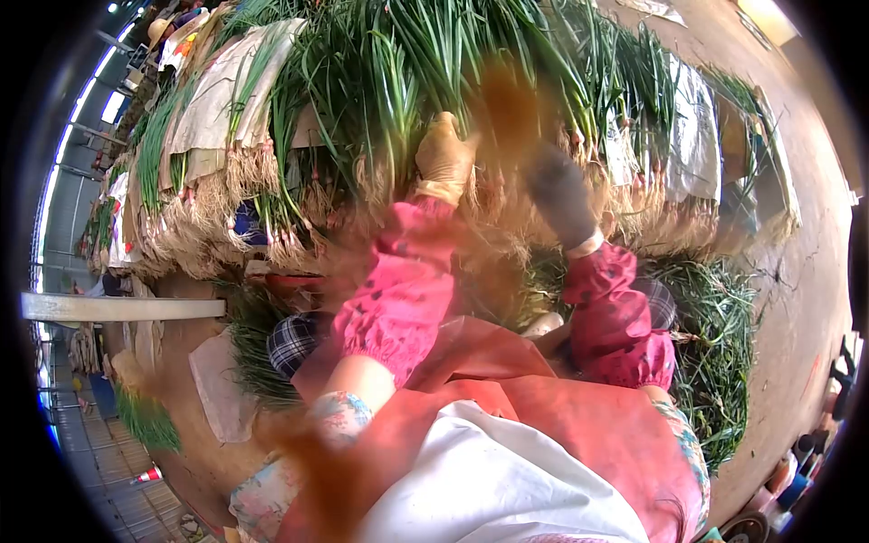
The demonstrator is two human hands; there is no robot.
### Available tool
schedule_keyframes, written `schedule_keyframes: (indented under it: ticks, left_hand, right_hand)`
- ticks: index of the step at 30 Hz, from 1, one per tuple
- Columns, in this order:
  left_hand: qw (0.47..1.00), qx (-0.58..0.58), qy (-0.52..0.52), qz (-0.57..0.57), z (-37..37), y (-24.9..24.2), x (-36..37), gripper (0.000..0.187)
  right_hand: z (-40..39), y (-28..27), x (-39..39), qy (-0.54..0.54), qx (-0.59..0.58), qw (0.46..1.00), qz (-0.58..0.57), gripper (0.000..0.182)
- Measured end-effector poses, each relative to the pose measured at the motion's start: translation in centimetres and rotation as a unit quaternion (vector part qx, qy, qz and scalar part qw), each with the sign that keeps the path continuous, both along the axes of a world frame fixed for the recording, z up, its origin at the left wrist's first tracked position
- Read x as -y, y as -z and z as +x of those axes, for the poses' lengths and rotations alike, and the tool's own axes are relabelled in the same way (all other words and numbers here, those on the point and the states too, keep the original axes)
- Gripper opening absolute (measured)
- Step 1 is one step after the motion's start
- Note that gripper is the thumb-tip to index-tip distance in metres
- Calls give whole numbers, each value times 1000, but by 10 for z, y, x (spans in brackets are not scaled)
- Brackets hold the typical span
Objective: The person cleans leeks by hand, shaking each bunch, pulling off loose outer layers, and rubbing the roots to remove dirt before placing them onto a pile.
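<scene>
My left hand (445,156), in a tan glove and pink sleeve cover, is closed at the lower stems of the green onions (394,100). Their long leaves point away from me, and the pale stringy roots (371,176) hang towards me. My right hand (559,192), in a dark grey glove, is beside the roots to the right of my left hand. Motion and a brown smear on the lens blur its fingers, so I cannot make out whether it grips anything.
More green onions lie in a long row, with pale sheets (213,113) and a silvery sheet (693,131) among them. Loose green leaves (715,362) cover the floor at my right. A pale bar (122,308) juts in from the left. A red apron (579,416) covers my lap.
</scene>
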State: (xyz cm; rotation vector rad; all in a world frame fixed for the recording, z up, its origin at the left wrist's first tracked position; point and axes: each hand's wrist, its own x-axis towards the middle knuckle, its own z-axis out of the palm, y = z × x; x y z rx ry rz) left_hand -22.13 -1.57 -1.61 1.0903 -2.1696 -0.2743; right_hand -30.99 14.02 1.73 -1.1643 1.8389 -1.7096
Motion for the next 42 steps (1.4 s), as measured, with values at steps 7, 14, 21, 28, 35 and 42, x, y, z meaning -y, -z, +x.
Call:
schedule_keyframes:
  ticks: [7,14,21,28,35,42]
  left_hand:
    - [800,-325,146,483,58,-12,11,7]
    - [835,-267,69,476,38,-26,16,24]
    - [922,-188,38,337,5,6,44,11]
    - [737,-380,98,550,56,-34,-15,9]
    - [693,-431,130,563,83,1,-47,12]
    - [652,-434,146,605,106,-9,-78,15]
  right_hand:
    - [32,7,8,-29,52,996,72,26]
    - [25,29,24,-71,203,976,13,24]
    - [26,33,-2,-48,175,982,45,23]
    - [61,19,14,-190,120,966,130,50]
    - [88,13,40,-71,267,961,-26,24]
    - [76,9,40,-129,359,921,-78,19]
